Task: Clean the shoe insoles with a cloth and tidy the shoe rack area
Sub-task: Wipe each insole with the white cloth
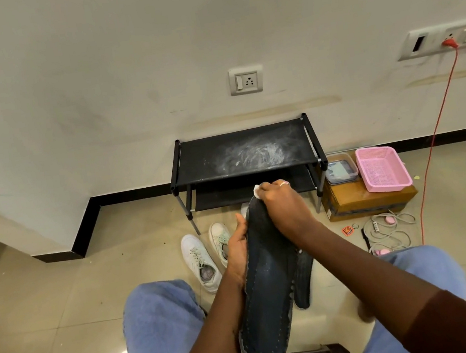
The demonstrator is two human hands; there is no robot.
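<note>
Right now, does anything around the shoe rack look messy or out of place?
Yes. A white powdery smear streaks the shoe rack's top shelf. Two white sneakers lie askew on the floor in front of it, not shelved. A tangle of cables sprawls on the floor to the right.

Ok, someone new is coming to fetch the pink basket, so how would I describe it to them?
Find the black shoe rack standing against the white wall. Just to its right a brown cardboard box sits on the floor, and the basket rests on top of it. It is the open pink one with mesh sides, next to a clear lidded tub.
</note>
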